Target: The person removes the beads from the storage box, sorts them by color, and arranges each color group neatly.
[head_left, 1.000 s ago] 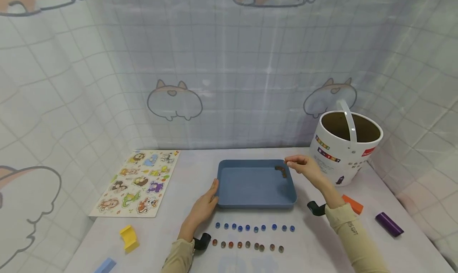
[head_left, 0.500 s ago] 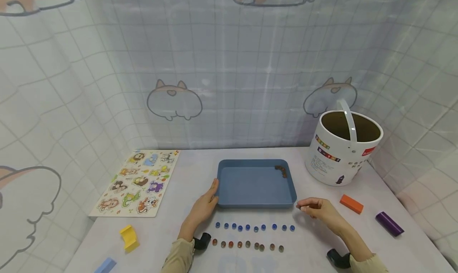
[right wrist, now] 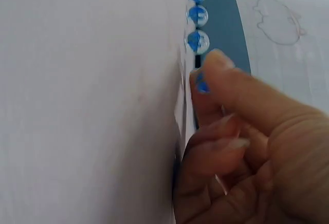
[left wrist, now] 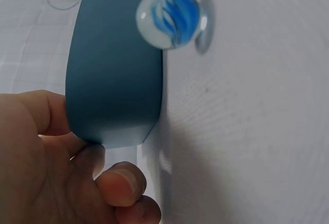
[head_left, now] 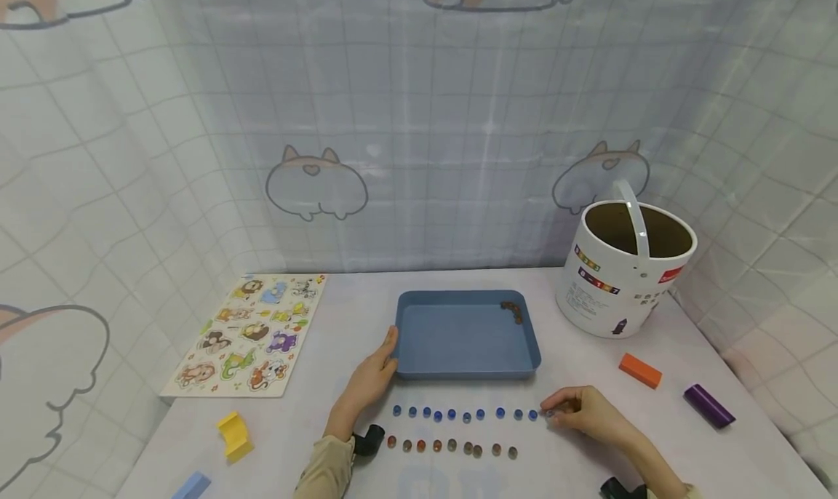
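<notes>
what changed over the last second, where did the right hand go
The right hand came back from the far right corner of the blue tray to the table in front of it, and now pinches a blue marble at the right end of the blue marble row. The left hand stayed gripping the tray's near left corner; the brown marbles in the tray, the bucket and the blocks did not move.

Tray (head_left: 458, 335): on the bench (head_left: 366, 295), middle, straight before me; a small clump of marbles (head_left: 512, 310) lies in its far right corner.
My left grip (head_left: 369, 375): at the tray's near left corner.
Far row of marbles (head_left: 458, 414): just before the tray.
Near row of marbles (head_left: 452, 446): before that row, closer to me.
My right grip (head_left: 579, 412): at the far row's right end.
Puzzle board (head_left: 252, 335): left of the tray.
Bucket (head_left: 622, 266): right of the tray, farther back.
Two blocks (head_left: 640, 370): right, before the bucket.
</notes>
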Motion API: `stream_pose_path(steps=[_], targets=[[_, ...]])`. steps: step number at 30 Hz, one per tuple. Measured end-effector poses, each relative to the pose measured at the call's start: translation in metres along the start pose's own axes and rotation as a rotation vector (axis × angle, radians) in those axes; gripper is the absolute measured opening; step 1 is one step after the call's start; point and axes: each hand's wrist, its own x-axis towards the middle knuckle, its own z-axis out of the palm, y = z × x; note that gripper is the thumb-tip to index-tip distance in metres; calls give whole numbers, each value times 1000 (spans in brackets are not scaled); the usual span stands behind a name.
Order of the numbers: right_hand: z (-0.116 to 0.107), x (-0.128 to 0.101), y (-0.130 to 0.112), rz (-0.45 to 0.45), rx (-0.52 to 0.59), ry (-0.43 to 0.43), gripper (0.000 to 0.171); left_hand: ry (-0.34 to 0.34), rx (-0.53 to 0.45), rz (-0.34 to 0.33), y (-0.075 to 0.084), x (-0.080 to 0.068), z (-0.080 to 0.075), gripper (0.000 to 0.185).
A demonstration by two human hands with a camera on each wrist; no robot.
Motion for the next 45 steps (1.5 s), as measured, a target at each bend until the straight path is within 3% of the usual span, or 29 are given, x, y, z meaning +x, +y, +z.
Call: stream_pose_path(steps=[5,10,17,23,28,34,38,45], targets=[[4,2,-2,7,-57,32,27,0,8,6,1,1,-1,58],[3,-1,-6,11,-48,26,32,-5,14,13,2,2,-1,57],[-21,8,-33,-51,-72,95,32,-9,10,4,3,0,-3,58],[-50,35,-59,-99,-61,205,36,-4,18,7,1,0,-2,58],[-60,68,-69,-99,-21,258,38,-9,18,7,-1,1,0,58],[-62,112,-74,-54,-1,224,43,-10,13,8,-2,1,2,58],[-67,136,-85,-23,-71,201,41,-5,9,11,-3,1,3,58],[-58,159,-113,22,-410,265,25,-1,15,15,-4,0,2,58]])
